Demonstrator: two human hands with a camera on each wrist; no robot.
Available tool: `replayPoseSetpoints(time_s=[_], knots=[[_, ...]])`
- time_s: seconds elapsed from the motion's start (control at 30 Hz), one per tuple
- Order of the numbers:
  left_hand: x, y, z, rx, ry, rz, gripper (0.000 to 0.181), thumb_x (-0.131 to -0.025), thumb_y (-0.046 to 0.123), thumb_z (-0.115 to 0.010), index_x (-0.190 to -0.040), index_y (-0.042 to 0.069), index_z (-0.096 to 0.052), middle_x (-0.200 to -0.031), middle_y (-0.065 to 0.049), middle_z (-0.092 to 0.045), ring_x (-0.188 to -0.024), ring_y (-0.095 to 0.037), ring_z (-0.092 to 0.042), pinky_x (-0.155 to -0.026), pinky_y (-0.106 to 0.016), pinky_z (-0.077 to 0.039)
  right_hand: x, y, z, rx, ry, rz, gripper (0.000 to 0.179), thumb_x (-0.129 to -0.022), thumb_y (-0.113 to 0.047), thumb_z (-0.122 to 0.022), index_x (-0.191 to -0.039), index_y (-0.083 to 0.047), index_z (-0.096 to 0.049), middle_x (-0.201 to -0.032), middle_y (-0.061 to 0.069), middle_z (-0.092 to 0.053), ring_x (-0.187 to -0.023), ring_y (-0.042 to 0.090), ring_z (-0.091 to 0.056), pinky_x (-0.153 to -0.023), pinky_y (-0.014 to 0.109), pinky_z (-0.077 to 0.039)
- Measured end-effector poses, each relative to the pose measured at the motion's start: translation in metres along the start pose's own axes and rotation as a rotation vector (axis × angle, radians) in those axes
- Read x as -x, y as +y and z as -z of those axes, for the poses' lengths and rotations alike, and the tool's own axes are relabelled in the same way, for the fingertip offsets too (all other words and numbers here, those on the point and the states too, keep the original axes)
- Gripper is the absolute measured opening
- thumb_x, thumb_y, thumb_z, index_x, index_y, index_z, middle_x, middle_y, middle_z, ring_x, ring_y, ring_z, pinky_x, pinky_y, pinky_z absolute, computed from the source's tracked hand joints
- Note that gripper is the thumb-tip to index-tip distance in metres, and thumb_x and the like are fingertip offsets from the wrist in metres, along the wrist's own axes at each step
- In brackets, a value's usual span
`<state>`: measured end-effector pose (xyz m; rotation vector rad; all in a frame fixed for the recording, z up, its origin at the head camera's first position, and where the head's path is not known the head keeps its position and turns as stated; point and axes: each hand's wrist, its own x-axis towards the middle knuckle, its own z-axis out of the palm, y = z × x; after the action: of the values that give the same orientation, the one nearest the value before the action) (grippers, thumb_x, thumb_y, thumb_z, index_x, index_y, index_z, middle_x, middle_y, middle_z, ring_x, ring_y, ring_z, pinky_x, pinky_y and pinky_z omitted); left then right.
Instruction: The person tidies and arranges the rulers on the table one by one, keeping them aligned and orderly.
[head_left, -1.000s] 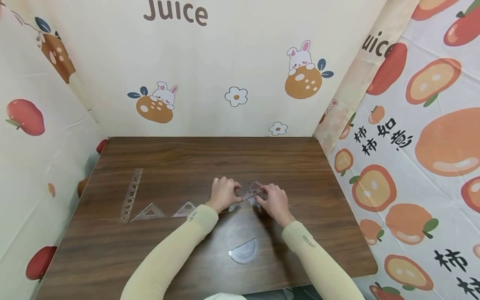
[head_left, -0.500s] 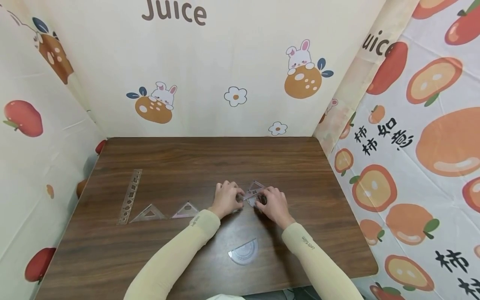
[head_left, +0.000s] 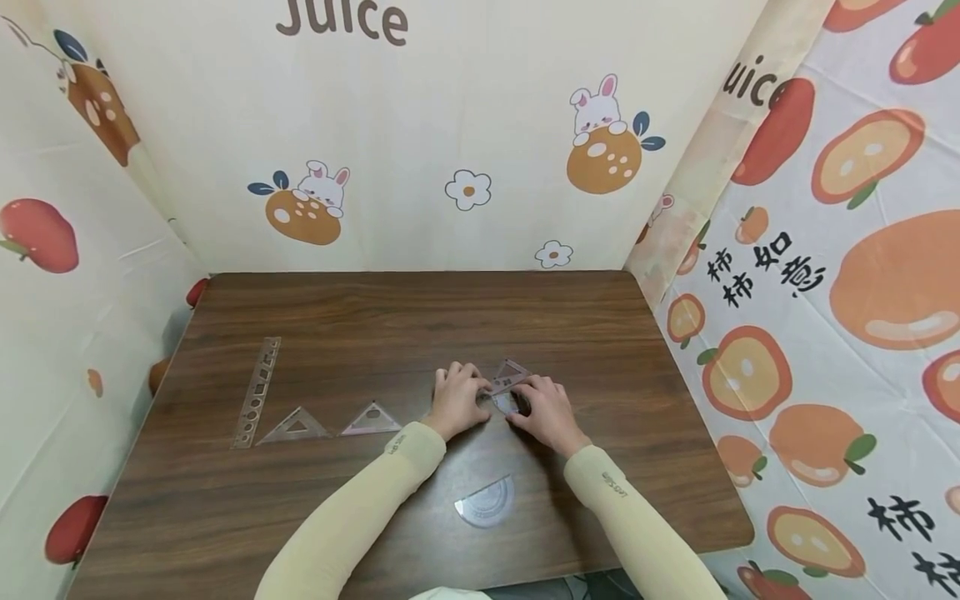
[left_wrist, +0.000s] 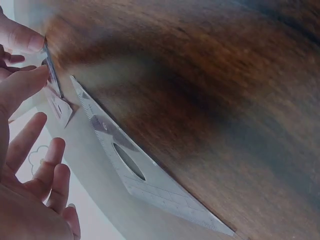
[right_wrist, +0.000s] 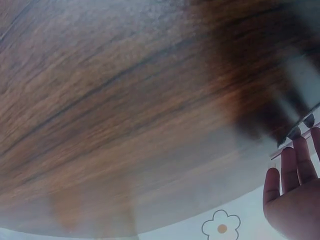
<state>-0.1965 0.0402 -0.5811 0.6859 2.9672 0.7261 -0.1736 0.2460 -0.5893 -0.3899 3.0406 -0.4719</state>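
Both hands meet mid-table in the head view. The left hand (head_left: 458, 401) pinches the left side of a small clear plastic drawing piece (head_left: 504, 404), and the right hand (head_left: 549, 412) grips its right side. Fingers hide much of its outline, so its exact kind is unclear. Just behind it is a pinkish set square (head_left: 507, 379) with small cutouts, close to the right index finger. In the left wrist view, fingertips from both sides meet at the thin clear edge. A pink-edged set square with a hole (head_left: 372, 422) lies left of the left hand.
A clear ruler (head_left: 257, 393) with cutouts lies at the left, and beside it a clear set square (head_left: 296, 427). Nearer the person lies a clear protractor (head_left: 486, 503). Printed cloth walls enclose the wooden table (head_left: 390, 308) at the back and sides.
The left hand has shifted slightly right, nearer the right hand, and now pinches the clear piece. The right hand has lowered from the pinkish set square onto the clear piece.
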Motion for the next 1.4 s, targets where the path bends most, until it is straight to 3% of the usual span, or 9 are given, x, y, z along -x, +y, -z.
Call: replayPoseSetpoints(time_s=[0.5, 0.93, 1.4], knots=[[-0.002, 0.002, -0.001, -0.019, -0.023, 0.029, 0.050, -0.071, 0.034, -0.093, -0.117, 0.019, -0.077, -0.119, -0.003, -0.066, -0.112, -0.026, -0.052, -0.092, -0.048, -0.033, 0.011, 0.010, -0.001, 0.050, -0.006, -0.004, 0.050, -0.084, -0.043, -0.083, -0.122, -0.011, -0.074, -0.126, 0.010, -0.065, -0.117, 0.030, -0.059, -0.103, 0.052, -0.043], [-0.007, -0.001, -0.003, -0.029, -0.016, 0.088, 0.052, -0.073, 0.036, -0.091, -0.119, 0.015, -0.077, -0.121, -0.005, -0.070, -0.113, -0.027, -0.055, -0.098, -0.048, -0.036, 0.045, 0.013, 0.002, 0.022, 0.008, -0.009, 0.048, -0.082, -0.043, -0.084, -0.119, -0.013, -0.075, -0.118, 0.005, -0.067, -0.111, 0.027, -0.060, -0.102, 0.051, -0.043], [-0.022, 0.006, -0.019, -0.097, -0.013, 0.176, 0.060, -0.076, 0.051, -0.088, -0.124, 0.015, -0.076, -0.117, -0.004, -0.066, -0.108, -0.028, -0.057, -0.095, -0.047, -0.037, 0.075, 0.018, 0.001, 0.032, 0.032, 0.010, 0.048, -0.080, -0.043, -0.086, -0.117, -0.013, -0.075, -0.121, 0.006, -0.067, -0.114, 0.027, -0.061, -0.101, 0.050, -0.044]])
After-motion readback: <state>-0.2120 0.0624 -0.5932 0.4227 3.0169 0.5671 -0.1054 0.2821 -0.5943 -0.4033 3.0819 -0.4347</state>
